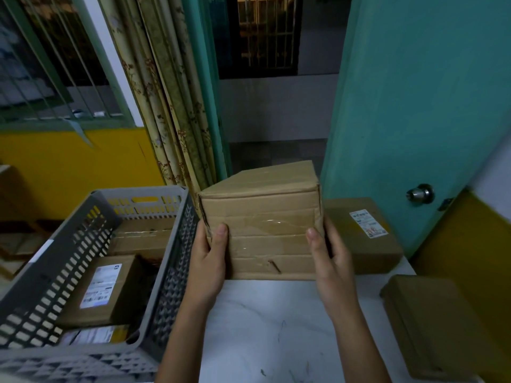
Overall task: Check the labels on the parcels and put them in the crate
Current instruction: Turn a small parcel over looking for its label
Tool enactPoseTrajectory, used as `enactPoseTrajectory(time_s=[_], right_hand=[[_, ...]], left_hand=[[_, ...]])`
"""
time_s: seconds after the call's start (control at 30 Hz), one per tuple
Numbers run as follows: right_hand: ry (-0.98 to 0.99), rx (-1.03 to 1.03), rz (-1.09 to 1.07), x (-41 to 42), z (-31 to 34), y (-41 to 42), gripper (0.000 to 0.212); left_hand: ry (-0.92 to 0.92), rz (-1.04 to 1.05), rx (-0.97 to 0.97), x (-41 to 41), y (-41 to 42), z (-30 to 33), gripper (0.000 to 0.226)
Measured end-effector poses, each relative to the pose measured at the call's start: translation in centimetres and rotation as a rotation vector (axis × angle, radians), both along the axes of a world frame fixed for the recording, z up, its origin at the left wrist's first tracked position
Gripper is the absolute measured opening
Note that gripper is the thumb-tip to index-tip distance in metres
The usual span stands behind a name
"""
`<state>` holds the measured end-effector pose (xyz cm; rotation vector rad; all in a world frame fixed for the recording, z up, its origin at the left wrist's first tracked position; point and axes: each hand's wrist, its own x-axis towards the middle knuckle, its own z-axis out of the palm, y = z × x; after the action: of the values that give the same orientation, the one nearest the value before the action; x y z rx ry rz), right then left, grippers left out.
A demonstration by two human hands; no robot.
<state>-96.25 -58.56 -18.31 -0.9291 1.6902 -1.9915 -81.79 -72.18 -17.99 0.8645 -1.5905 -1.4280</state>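
Holding a cardboard box (261, 230) between both hands, lifted just above the white table (276, 327). Left hand (207, 261) clasps the box's left edge, thumb laid on the near face; right hand (329, 261) does the same on the right edge. Fingers behind the box are hidden. Long axis of the box runs left to right, hand to hand. Near face shows clear tape and creases, no label in sight; label likely on a face turned away, so the check looks unfinished.

Left of the grip, just beside the left hand: grey crate (177, 244) with slotted walls, its near wall almost touching the box. The left hand is the nearer one to it. Inside the crate: a labelled parcel (102, 288) lying flat, a taped parcel (143, 233) behind it, and more labelled paper at the near end, partly hidden.

Right of the grip: a parcel with a white label (367, 233) on the table, just beyond the right hand. Farther right and nearer, a plain parcel (425, 322).
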Motion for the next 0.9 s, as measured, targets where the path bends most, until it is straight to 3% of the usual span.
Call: enactPoseTrajectory(time_s=[0.07,0.13,0.27,0.4,0.53,0.67,0.8,0.9], right_hand=[[-0.016,0.002,-0.001,-0.1,-0.2,0.0,0.072],[-0.076,0.011,-0.009,0.0,-0.2,0.0,0.069],[-0.202,0.023,-0.021,0.0,0.1,-0.2,0.037],[-0.189,0.014,-0.049,0.0,-0.2,-0.4,0.052],[-0.219,0.028,-0.055,0.0,0.0,-0.5,0.032],[-0.279,-0.036,0.024,-0.6,-0.4,-0.4,0.072],[-0.301,-0.040,-0.011,-1.3,-1.4,-0.6,0.078],[-0.460,-0.059,-0.029,-1.5,-2.0,-0.8,0.090]], left_hand=[[-0.022,0.020,-0.034,-0.1,0.0,0.1,0.075],[-0.018,0.049,-0.068,-0.1,0.2,0.2,0.065],[-0.029,0.055,-0.119,-0.3,0.3,0.2,0.054],[-0.050,0.069,-0.162,-0.5,0.1,0.2,0.052],[-0.059,0.066,-0.187,-0.4,0.0,0.1,0.064],[-0.041,0.107,-0.176,-0.4,0.0,0.3,0.067],[-0.055,0.149,-0.147,-0.3,0.1,0.2,0.072],[-0.064,0.178,-0.135,-0.5,0.2,0.0,0.065]])
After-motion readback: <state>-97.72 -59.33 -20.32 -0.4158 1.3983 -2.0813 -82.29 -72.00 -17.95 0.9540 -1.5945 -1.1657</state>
